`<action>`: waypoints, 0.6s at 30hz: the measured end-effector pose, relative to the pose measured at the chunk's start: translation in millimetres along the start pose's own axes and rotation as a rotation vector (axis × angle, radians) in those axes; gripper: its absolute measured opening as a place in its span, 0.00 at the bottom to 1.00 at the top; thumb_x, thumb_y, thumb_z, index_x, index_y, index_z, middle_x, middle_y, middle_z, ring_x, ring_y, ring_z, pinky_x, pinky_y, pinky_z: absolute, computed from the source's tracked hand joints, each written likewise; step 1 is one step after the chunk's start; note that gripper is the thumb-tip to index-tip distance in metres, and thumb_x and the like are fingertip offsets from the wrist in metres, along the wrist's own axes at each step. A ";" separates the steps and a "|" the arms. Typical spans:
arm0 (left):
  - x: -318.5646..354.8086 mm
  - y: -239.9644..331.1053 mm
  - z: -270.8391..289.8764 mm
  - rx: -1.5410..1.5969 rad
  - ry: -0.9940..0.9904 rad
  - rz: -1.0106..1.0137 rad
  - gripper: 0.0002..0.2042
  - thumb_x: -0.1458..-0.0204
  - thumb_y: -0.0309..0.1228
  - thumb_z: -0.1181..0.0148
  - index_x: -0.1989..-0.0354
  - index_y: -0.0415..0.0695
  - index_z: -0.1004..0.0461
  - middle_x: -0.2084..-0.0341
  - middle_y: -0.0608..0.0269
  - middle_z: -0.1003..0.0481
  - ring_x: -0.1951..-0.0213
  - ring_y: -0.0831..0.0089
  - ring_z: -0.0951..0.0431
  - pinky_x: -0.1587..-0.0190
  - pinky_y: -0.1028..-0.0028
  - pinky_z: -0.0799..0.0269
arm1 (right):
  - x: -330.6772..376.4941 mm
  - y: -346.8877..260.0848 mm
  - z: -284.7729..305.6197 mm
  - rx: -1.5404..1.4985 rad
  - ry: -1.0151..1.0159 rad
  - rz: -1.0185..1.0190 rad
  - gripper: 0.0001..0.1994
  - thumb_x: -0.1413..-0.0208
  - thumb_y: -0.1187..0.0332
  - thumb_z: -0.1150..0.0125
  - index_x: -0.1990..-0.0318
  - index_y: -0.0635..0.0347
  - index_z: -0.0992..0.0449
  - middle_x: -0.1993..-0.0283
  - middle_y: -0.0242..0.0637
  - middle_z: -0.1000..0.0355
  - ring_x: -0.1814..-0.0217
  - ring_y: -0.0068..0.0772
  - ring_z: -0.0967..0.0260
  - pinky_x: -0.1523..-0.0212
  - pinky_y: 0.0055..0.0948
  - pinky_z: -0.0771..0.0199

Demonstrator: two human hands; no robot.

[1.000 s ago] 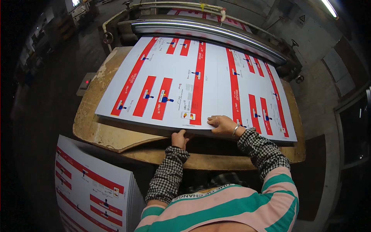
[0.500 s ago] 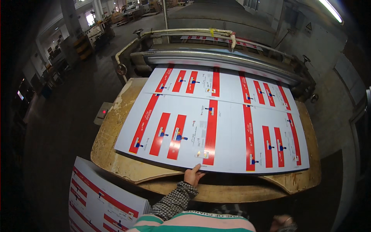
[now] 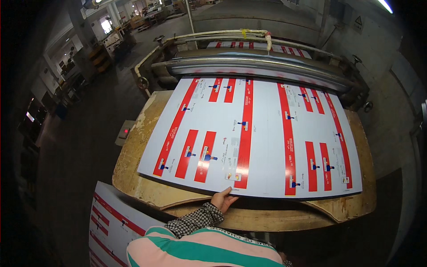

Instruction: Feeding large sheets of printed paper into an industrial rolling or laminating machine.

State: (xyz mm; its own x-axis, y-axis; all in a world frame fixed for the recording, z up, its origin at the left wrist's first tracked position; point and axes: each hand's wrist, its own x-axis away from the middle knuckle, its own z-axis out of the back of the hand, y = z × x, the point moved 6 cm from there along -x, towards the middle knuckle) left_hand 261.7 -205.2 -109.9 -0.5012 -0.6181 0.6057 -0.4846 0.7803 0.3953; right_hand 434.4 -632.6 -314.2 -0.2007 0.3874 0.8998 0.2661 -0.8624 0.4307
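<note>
A large white printed sheet (image 3: pixel 262 133) with red bands and small blue marks lies flat on a worn wooden feed table (image 3: pixel 142 129). Its far edge reaches under a long metal roller (image 3: pixel 253 66). My left hand (image 3: pixel 222 199), in a checked sleeve, holds the sheet's near edge just left of the middle, fingers at the rim. My right hand is out of the picture. My striped green and pink top fills the bottom edge.
A stack of the same printed sheets (image 3: pixel 111 222) stands at the lower left beside me. A small box with a red light (image 3: pixel 125 132) sits on the table's left side. More printed sheets (image 3: pixel 249 45) lie behind the roller. Factory floor runs off to the left.
The sheet has slid away from me toward the roller. My right hand has let go of its edge and dropped out of view; my left hand stays on the edge.
</note>
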 end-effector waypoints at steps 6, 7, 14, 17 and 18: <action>-3.9 8.3 -0.6 0.068 0.008 0.009 0.17 0.50 0.25 0.55 0.50 0.38 0.45 0.56 0.53 0.36 0.53 0.59 0.35 0.51 0.62 0.38 | 18.6 9.3 27.4 -0.305 0.144 0.098 0.20 0.49 0.54 0.57 0.55 0.59 0.34 0.57 0.44 0.34 0.59 0.37 0.35 0.58 0.38 0.36; -7.2 12.5 -0.7 0.055 -0.010 0.003 0.18 0.50 0.25 0.56 0.50 0.37 0.45 0.56 0.52 0.36 0.53 0.59 0.35 0.50 0.61 0.38 | 21.7 10.4 35.4 -0.365 0.176 0.118 0.19 0.49 0.55 0.57 0.56 0.60 0.33 0.58 0.45 0.34 0.59 0.37 0.35 0.59 0.38 0.35; -42.2 25.4 -2.7 -0.009 -0.003 -0.044 0.16 0.50 0.24 0.56 0.51 0.35 0.44 0.56 0.53 0.36 0.55 0.61 0.33 0.54 0.64 0.34 | 11.5 42.0 45.8 -0.815 0.382 0.245 0.17 0.47 0.61 0.61 0.64 0.67 0.30 0.61 0.51 0.32 0.63 0.40 0.32 0.66 0.35 0.31; -42.3 34.7 1.0 -0.011 0.054 -0.068 0.15 0.51 0.24 0.55 0.54 0.35 0.40 0.60 0.54 0.33 0.59 0.62 0.30 0.59 0.66 0.30 | -110.4 236.3 1.8 -0.575 0.456 0.327 0.17 0.47 0.61 0.62 0.63 0.67 0.31 0.61 0.51 0.32 0.63 0.41 0.32 0.65 0.35 0.31; -43.9 37.3 9.3 -0.040 0.103 -0.063 0.15 0.51 0.24 0.55 0.54 0.34 0.40 0.61 0.53 0.32 0.60 0.62 0.29 0.60 0.66 0.29 | -128.2 265.7 -6.4 -0.457 0.471 0.388 0.17 0.47 0.61 0.62 0.63 0.67 0.31 0.61 0.51 0.32 0.63 0.42 0.32 0.65 0.35 0.31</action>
State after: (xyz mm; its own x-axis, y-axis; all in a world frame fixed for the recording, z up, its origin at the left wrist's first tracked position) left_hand 258.9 -149.8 -128.2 -0.3929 -0.6548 0.6456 -0.4830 0.7444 0.4611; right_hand 524.8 -913.5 -315.6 -0.5810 -0.0623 0.8115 0.0031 -0.9972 -0.0743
